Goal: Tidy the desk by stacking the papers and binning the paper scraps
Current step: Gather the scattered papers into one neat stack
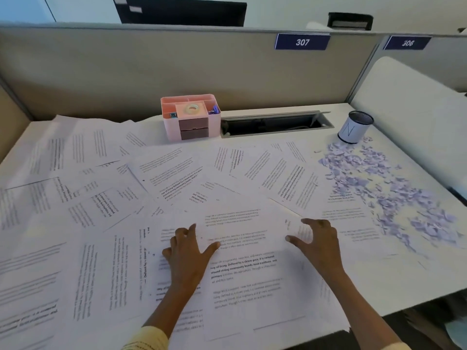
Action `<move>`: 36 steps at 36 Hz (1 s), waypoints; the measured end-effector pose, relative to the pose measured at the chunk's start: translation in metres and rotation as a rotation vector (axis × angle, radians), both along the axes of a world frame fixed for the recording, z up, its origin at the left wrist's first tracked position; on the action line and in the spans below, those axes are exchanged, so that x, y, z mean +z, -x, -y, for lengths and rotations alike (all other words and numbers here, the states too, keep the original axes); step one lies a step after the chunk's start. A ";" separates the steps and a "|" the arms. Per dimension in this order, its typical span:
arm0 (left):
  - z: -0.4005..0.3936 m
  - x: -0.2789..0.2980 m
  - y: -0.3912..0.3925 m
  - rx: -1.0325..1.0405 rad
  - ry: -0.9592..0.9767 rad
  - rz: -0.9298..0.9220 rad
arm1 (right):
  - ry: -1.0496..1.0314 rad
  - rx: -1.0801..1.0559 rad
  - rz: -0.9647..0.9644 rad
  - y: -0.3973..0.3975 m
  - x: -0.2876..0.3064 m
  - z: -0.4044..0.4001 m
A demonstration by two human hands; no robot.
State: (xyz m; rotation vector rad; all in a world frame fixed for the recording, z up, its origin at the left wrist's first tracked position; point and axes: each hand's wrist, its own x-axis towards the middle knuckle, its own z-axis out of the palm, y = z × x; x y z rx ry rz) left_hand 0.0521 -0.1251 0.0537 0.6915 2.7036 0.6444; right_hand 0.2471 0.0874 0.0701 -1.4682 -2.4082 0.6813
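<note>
Your left hand [188, 251] and right hand [316, 242] rest spread, grip released, flanking near sheet [242, 269]; its long axis runs away from you.

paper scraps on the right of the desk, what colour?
Pale lilac paper scraps, scattered loose; head view, the only one.

Pretty clearly an open-plan office cubicle — grey fabric partition [126, 66] wraps the back of a white desk [417, 274], with blue seat-number tags reading 307 [302, 41] and 306 [407, 43]. There's a cable slot [275, 123] cut into the desktop, a pink desk organizer [190, 117] holding tape — and printed papers [101, 198] everywhere.
</note>
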 end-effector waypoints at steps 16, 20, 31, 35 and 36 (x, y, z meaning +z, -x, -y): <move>-0.015 0.000 -0.043 0.018 0.108 -0.020 | -0.013 0.196 0.311 -0.033 -0.008 -0.054; -0.019 0.002 -0.043 0.036 0.104 0.025 | -0.009 0.200 0.321 -0.036 -0.010 -0.062; -0.024 0.005 -0.052 0.105 0.187 -0.010 | -0.017 0.255 0.223 -0.040 -0.015 -0.074; -0.025 0.008 -0.061 0.231 0.209 -0.022 | 0.040 0.269 0.205 -0.037 -0.012 -0.077; -0.026 0.009 -0.063 0.264 0.210 0.000 | 0.042 0.277 0.208 -0.037 -0.012 -0.078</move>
